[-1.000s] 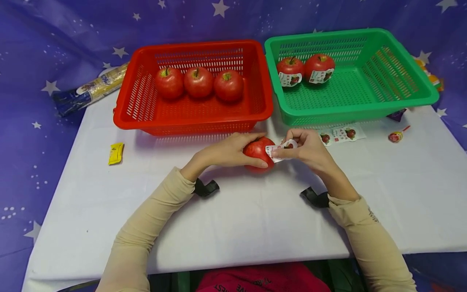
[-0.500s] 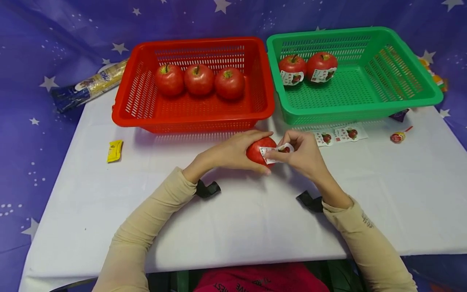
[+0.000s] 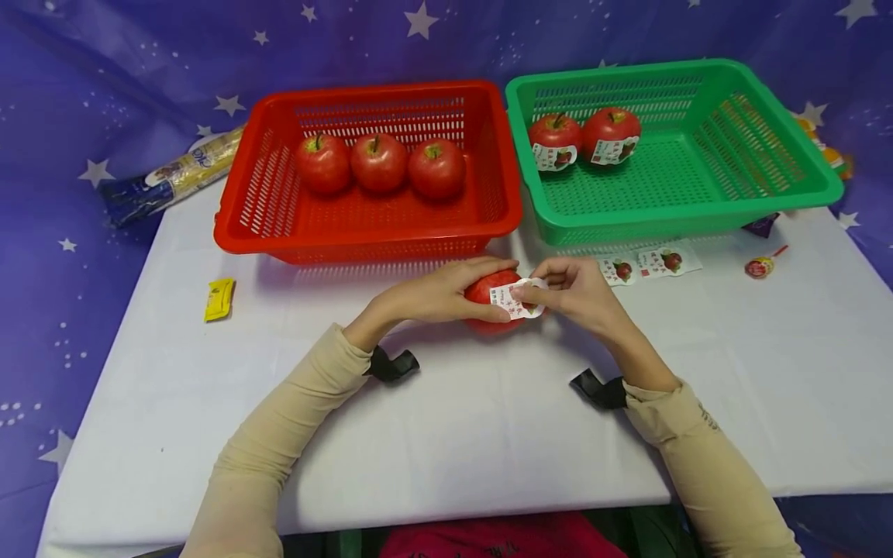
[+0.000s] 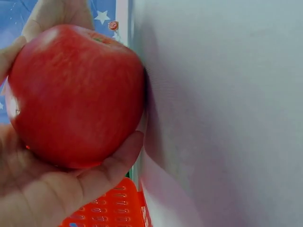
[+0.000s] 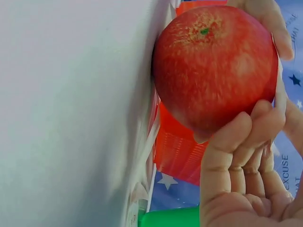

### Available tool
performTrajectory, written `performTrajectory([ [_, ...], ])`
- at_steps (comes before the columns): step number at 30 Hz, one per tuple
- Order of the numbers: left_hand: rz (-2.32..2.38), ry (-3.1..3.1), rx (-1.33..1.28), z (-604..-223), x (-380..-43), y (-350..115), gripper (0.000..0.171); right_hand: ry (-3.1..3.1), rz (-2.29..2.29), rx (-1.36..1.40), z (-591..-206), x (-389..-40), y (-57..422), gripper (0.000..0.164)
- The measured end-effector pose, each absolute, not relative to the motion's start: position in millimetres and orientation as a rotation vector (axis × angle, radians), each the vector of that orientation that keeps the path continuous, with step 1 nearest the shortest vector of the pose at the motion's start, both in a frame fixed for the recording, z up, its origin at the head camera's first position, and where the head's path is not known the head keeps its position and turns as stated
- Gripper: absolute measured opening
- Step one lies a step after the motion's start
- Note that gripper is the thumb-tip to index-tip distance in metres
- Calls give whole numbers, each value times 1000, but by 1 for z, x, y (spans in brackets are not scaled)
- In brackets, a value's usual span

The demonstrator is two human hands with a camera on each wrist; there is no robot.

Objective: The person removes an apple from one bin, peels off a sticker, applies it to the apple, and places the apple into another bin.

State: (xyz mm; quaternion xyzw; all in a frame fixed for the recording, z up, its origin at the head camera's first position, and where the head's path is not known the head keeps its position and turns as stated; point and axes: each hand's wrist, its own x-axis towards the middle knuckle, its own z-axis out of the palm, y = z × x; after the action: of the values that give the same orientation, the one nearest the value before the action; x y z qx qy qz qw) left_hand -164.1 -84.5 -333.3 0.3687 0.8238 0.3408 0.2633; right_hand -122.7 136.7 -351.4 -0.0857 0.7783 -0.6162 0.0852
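Note:
A red apple (image 3: 487, 287) rests on the white cloth, lying partly on its side in front of the baskets. My left hand (image 3: 436, 294) grips it from the left, thumb in front and fingers behind. A white label sticker (image 3: 501, 301) with a fruit picture lies against the apple's upper face. Its right end is pinched by my right hand (image 3: 586, 296), the thumb on top and the fingers underneath. In the left wrist view the apple (image 4: 78, 97) sits between thumb and fingers. From the right wrist, the sticker (image 5: 280, 90) shows only as a thin edge beside the apple (image 5: 213, 71).
Behind stands a red basket (image 3: 370, 242) with three apples. To its right, a green basket (image 3: 691, 213) holds two labelled apples. More label stickers (image 3: 668, 260), a lollipop (image 3: 759, 267), a yellow packet (image 3: 219, 300) and a pasta bag (image 3: 177, 177) lie around.
The sticker has come down flatter and further across the apple, its printed face now turned more upward. The right hand moved slightly left; the left hand keeps its grip on the apple.

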Motion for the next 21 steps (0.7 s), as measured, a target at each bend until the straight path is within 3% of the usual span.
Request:
performTrajectory([
  [12, 1051, 2075, 961, -341, -171, -91, 70, 2066, -1690, -446, -365, -135, 142, 18],
  [21, 1168, 1901, 873, -347, -177, -95, 67, 1891, -1827, -385, -378, -144, 151, 5],
])
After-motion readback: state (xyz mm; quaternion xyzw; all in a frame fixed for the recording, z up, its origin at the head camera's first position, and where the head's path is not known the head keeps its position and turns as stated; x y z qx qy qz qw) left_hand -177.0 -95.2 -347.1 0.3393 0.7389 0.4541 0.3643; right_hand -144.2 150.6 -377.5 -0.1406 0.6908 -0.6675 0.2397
